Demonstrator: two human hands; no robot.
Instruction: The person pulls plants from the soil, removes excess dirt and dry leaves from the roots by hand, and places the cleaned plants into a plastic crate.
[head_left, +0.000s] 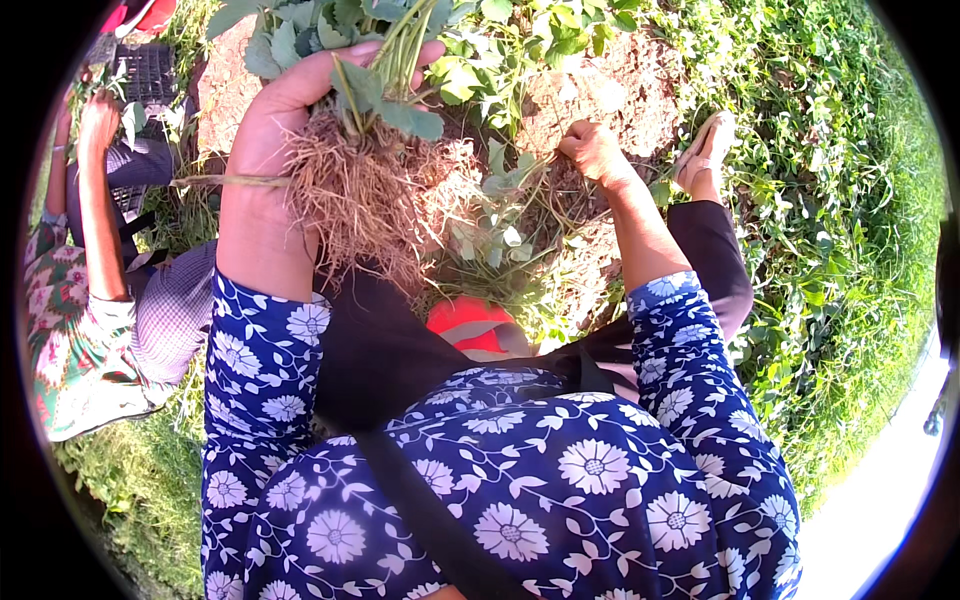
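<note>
A bundle of leafy plants with bare roots (360, 195) is gripped in my left hand (292, 90), high and left of centre. The plants resemble strawberry seedlings; their green leaves (315, 34) fan out above the fingers and the brown roots hang below. My right hand (596, 154) is closed low over the soil, with a thin plant stem (541, 165) running into its fingertips. Loose leafy stems (499, 225) lie on the ground between both hands. The fingers' far sides are hidden.
Behind my right hand is bare soil (622, 82), with leafy plants (562, 30) beside it. A red object (472, 324) lies between my legs. At left sit a co-worker, whose hand (100, 120) holds leaves, and a black plastic crate (146, 71). Dense greenery (817, 225) covers the right.
</note>
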